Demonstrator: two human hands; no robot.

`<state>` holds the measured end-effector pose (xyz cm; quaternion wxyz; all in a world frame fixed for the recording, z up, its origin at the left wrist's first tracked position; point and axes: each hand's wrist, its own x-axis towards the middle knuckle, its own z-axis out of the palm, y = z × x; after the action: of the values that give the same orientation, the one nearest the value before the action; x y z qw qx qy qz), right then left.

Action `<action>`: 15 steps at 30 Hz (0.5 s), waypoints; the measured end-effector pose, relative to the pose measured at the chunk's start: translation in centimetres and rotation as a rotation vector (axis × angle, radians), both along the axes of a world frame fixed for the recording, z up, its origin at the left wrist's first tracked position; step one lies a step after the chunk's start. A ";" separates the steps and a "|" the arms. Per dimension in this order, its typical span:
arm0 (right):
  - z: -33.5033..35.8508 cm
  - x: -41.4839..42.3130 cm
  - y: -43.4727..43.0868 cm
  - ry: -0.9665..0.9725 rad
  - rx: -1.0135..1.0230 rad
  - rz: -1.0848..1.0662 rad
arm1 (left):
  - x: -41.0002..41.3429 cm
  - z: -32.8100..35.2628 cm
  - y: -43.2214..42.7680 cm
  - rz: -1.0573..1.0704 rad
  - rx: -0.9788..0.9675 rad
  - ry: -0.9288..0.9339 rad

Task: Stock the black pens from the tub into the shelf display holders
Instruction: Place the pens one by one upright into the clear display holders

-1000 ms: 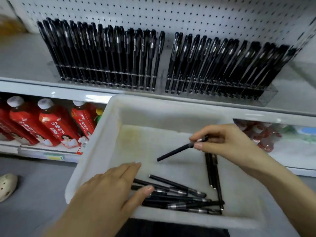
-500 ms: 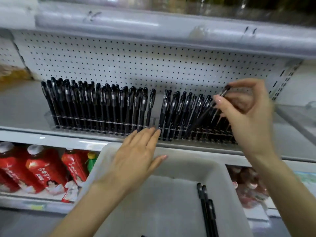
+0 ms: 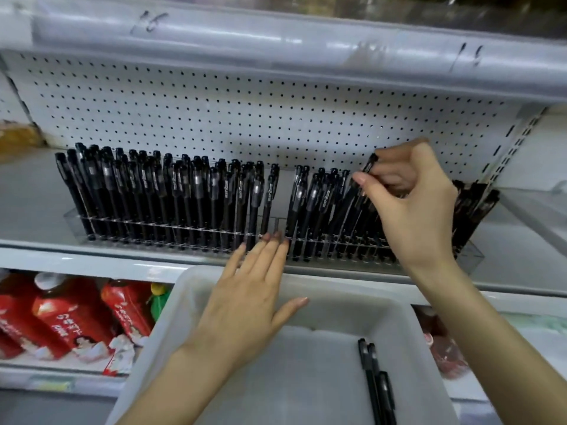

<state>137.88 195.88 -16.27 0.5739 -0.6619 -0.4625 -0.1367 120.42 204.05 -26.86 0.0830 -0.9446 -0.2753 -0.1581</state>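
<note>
Right hand: raised over the right-hand clear plastic display holder. Thumb and curled fingers pinch one slim black capped pen near its upper end. The pen's top sticks out above the thumb tip. The barrel slants down and to the left from the pinch, in among the standing rows of black pens. Whether its lower tip sits in a slot: cannot tell, hidden by the others.

Left hand: flat, palm down, fingers straight and together, thumb spread, holding nothing. Fingertips touch the front rail where the right-hand holder meets the left-hand clear plastic display holder, itself packed with upright black pens.

White rectangular plastic tub: just below the shelf edge, under the left wrist. A few loose black pens lie lengthwise on its floor at the right side, well apart from both hands.

Background: white perforated back panel. Red bottles sit on the lower shelf, left.
</note>
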 end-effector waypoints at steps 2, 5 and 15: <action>0.2 0.1 0.1 0.006 -0.020 0.010 | 0.1 -0.2 0.1 0.006 -0.005 0.004; 0.0 0.0 0.1 -0.001 -0.061 0.025 | 0.1 -0.3 0.1 0.011 -0.008 0.007; -1.2 0.5 1.0 -0.076 -0.300 0.017 | 0.0 -0.1 0.0 0.011 -0.013 -0.015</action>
<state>138.39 196.92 -17.51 0.4519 -0.7304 -0.5048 -0.0862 120.41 204.06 -26.98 0.0757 -0.9424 -0.2821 -0.1632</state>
